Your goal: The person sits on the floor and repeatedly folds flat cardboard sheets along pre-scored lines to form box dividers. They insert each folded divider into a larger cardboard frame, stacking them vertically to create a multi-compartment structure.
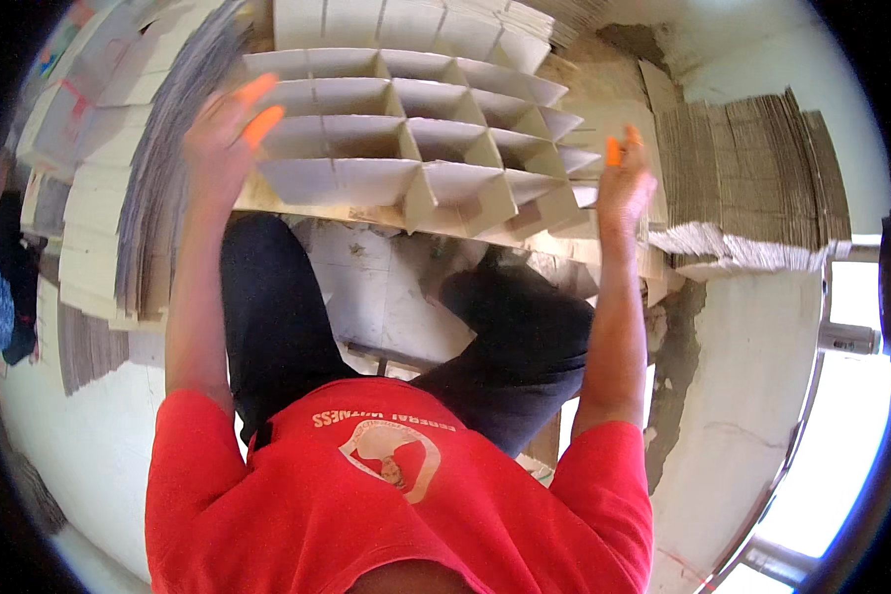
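A cardboard divider grid [407,138] of crossed pale slotted strips stands in front of me on a low wooden surface [366,213]. At its left end is my left hand [226,127], somewhat blurred, with orange covers on two fingertips that are spread apart; nothing shows between them. My right hand [626,188] is raised just off the grid's right end, its orange-tipped fingers stretched out and holding nothing that I can see. The strips at the grid's right end splay unevenly, and several pointed ends stick out toward that hand.
Tall stacks of flat cardboard strips [752,173] stand on the right, with more stacks [173,148] on the left. More slotted pale strips [416,25] lie behind the grid. My legs [277,307] are spread below the surface's near edge.
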The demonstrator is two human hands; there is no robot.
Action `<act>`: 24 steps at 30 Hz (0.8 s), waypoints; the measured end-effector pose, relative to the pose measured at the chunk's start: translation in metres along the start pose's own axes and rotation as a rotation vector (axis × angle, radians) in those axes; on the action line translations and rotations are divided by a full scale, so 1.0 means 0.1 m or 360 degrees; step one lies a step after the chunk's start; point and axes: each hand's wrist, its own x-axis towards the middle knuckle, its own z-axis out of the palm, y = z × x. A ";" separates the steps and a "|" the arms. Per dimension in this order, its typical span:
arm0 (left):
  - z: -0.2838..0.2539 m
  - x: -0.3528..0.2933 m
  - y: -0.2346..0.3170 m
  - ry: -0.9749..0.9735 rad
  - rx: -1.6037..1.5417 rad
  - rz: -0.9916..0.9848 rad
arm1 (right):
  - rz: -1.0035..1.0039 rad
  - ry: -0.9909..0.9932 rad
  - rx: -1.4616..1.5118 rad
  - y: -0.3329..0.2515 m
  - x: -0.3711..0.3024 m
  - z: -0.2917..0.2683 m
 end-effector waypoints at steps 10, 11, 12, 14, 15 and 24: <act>-0.04 -0.55 -0.10 0.0136 0.0062 -0.0029 | 0.0224 -0.0524 -0.0765 1.40 -0.24 0.12; -0.03 -0.56 -0.07 0.0139 0.0048 -0.0053 | 0.0141 -0.0465 -0.0700 1.43 -0.21 0.15; -0.03 -0.56 -0.04 0.0141 0.0032 -0.0076 | 0.0178 -0.0427 -0.0617 1.46 -0.21 0.15; -0.05 -0.58 -0.03 0.0122 0.0022 -0.0097 | 0.0249 -0.0348 -0.0453 1.45 -0.19 0.11; -0.05 -0.58 -0.03 0.0101 0.0028 -0.0096 | 0.0331 -0.0361 -0.0473 1.39 -0.17 0.10; -0.06 -0.60 -0.01 0.0034 0.0081 -0.0153 | 0.0798 -0.0113 -0.0090 1.16 -0.01 -0.14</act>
